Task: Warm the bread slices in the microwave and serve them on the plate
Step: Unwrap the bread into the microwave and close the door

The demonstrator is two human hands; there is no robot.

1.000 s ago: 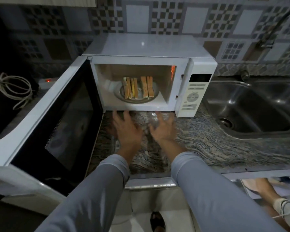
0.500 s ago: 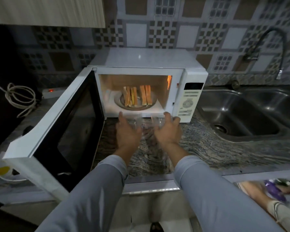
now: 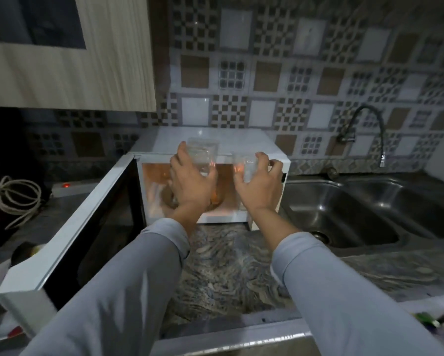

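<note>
The white microwave (image 3: 241, 142) stands on the counter with its door (image 3: 87, 227) swung open to the left and its inside lit orange. My left hand (image 3: 192, 181) grips a clear glass (image 3: 203, 152), raised in front of the cavity. Beside it, my right hand (image 3: 259, 186) grips a second clear glass (image 3: 247, 167) at about the same height. Both hands cover most of the cavity. Only a sliver of toasted bread (image 3: 215, 200) shows between my wrists.
A steel double sink (image 3: 344, 214) with a curved tap (image 3: 369, 129) lies to the right. A coiled white cable (image 3: 18, 199) and a power strip (image 3: 69, 187) with a red light sit at the left. A wall cabinet (image 3: 69, 68) hangs above. The marbled countertop (image 3: 228, 273) spreads below my arms.
Both hands took hold of the two clear glasses on the counter in front of the microwave and lifted them up before the cavity. My view tilted upward.
</note>
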